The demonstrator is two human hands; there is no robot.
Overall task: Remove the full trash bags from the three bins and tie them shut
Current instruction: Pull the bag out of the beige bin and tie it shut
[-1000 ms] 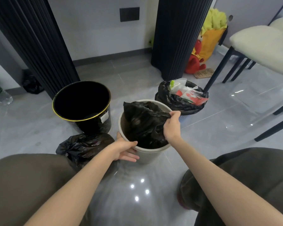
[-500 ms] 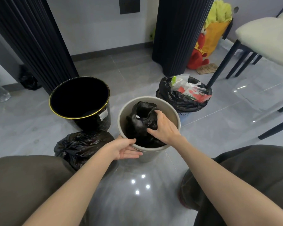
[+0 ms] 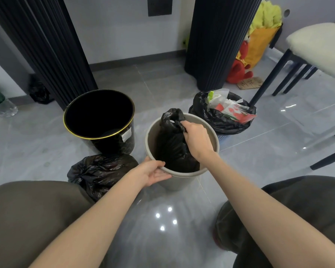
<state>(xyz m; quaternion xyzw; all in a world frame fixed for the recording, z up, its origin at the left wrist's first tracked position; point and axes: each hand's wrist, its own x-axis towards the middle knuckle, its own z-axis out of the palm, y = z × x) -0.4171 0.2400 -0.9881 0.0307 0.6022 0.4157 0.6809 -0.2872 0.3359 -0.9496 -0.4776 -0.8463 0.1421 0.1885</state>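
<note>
one black bag (image 3: 170, 146) — crinkled, glossy, neck bunched — stands in the beige bin (image 3: 179, 182); right grip (image 3: 196, 140) clenches its neck, left grip (image 3: 153, 172) clasps the rim.

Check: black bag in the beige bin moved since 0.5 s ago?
Yes, upward: black bag, gripped by the right hand, now pokes above the far rim of the beige bin; earlier it sat inside.

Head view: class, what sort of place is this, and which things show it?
Probably a room in a home, perhaps a dining corner: a cushioned chair, a plush toy, and a tiled floor with small waste bins like the beige bin.
</note>
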